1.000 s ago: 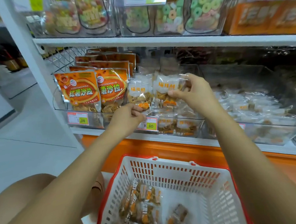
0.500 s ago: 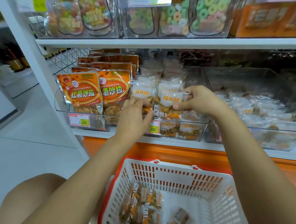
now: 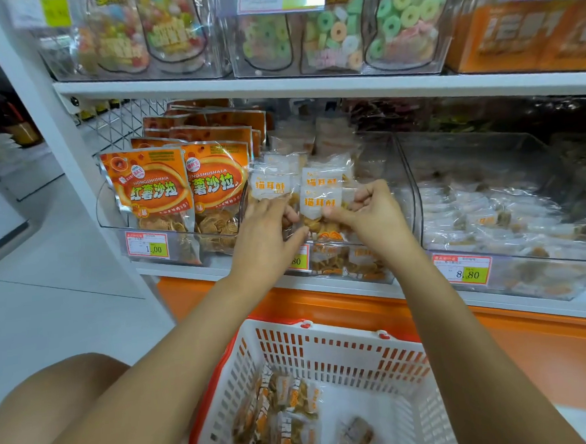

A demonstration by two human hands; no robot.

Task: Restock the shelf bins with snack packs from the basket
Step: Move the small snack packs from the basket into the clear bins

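The pack (image 3: pixel 320 202) is a small clear film bag with a white label and fried pieces showing through. It stands upright at the front of the middle bin (image 3: pixel 399 196), against the other packs of its kind. Expect it to be very light, crinkly and a little slick, with brittle contents that will crumble if you squeeze the belly. Hold it by the flat sealed edges or the corners, never across the middle.

Your right hand (image 3: pixel 369 214) does just that, with thumb and curled fingers pinching the pack's right edge. Your left hand (image 3: pixel 268 230) reaches in at its lower left corner. The film hides the fingertips, so I cannot tell whether that hand pinches the pack or only steadies it.

Stand the pack label forward and let go gently, because a bag this light probably tips or slides off the row.

Left of the bin, the orange pouches (image 3: pixel 151 192) stand in their own bin, so keep your wrist clear of them. Below the shelf, the basket (image 3: pixel 324 326) holds more packs, lying loose on its bottom.
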